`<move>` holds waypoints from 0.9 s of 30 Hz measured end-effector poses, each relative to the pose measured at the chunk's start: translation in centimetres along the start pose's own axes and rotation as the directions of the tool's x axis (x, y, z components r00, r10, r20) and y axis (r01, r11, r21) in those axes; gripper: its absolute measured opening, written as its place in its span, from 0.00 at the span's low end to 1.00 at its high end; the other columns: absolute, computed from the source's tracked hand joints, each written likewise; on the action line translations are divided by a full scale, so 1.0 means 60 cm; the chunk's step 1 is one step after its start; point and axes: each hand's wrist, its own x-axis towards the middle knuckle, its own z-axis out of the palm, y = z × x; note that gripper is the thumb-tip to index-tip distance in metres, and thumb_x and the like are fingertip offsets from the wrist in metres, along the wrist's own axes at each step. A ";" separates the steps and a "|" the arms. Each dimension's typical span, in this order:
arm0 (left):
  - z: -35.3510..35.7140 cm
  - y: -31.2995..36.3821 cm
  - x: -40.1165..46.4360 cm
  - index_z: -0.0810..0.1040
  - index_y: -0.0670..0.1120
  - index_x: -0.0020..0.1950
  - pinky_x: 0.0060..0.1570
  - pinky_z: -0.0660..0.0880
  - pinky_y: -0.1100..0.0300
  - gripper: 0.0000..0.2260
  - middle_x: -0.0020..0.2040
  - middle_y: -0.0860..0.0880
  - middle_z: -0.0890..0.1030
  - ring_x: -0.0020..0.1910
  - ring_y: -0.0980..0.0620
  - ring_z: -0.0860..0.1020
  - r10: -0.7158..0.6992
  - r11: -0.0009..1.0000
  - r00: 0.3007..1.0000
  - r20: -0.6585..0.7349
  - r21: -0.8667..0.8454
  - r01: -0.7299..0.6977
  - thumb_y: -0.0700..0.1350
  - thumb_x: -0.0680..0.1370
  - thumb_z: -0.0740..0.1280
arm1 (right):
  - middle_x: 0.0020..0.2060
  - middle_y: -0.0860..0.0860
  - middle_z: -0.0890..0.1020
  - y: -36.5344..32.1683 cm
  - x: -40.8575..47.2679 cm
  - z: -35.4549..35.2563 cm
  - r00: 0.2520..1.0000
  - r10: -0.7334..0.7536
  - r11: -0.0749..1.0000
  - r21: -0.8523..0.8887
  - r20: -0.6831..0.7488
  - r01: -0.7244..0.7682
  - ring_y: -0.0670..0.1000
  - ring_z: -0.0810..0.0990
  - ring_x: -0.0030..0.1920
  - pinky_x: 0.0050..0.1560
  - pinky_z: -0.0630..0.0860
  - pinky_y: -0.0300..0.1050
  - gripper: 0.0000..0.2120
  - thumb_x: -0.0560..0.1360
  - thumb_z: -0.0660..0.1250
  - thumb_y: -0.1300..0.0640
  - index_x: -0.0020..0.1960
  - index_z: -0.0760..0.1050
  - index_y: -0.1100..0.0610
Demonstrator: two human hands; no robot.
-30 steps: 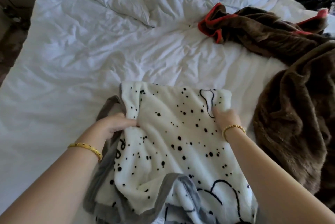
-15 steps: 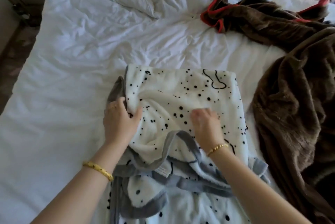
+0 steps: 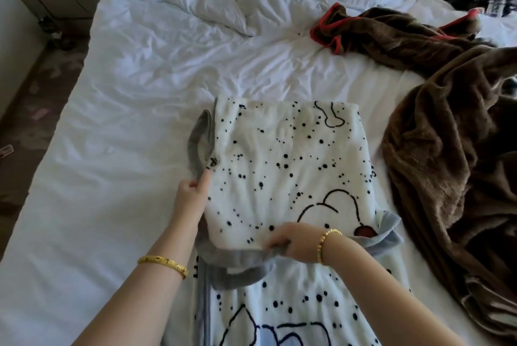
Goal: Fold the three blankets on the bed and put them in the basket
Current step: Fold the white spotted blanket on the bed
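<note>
left hand [image 3: 192, 196] fingers curled, gripping | right hand [image 3: 291, 242] pinching; forearms extended

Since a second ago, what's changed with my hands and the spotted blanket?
The left hand slid from the folded top down to the spotted blanket's left edge, which it now grips. The right hand came back from the far side to the near edge and holds the grey border there. The folded panel now lies flatter. The brown blanket and red-trimmed blanket stayed unfolded.
</note>
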 end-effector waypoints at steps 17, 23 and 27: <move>-0.031 -0.116 -0.008 0.77 0.43 0.58 0.48 0.77 0.53 0.14 0.56 0.40 0.80 0.48 0.45 0.80 -0.208 0.965 0.926 0.316 -0.089 0.247 0.50 0.80 0.61 | 0.40 0.50 0.78 0.038 -0.056 0.021 0.807 0.444 0.858 0.444 -0.389 -0.258 0.47 0.73 0.36 0.40 0.72 0.39 0.15 0.79 0.57 0.50 0.53 0.77 0.59; 0.000 -0.109 -0.033 0.67 0.44 0.68 0.62 0.72 0.48 0.25 0.64 0.44 0.74 0.61 0.43 0.74 -0.090 0.994 0.957 0.276 0.091 0.068 0.52 0.74 0.67 | 0.67 0.58 0.62 0.106 -0.088 0.062 0.456 0.730 0.670 0.405 -0.509 -0.622 0.61 0.59 0.68 0.65 0.63 0.57 0.16 0.79 0.52 0.52 0.66 0.61 0.51; 0.002 -0.105 -0.034 0.71 0.35 0.62 0.58 0.70 0.49 0.16 0.61 0.34 0.75 0.59 0.37 0.73 -0.052 0.992 0.998 -0.045 0.110 0.056 0.41 0.78 0.56 | 0.64 0.59 0.69 0.138 -0.107 0.081 0.326 0.727 0.679 0.561 -0.604 -0.474 0.60 0.65 0.64 0.60 0.67 0.52 0.19 0.76 0.55 0.64 0.67 0.64 0.57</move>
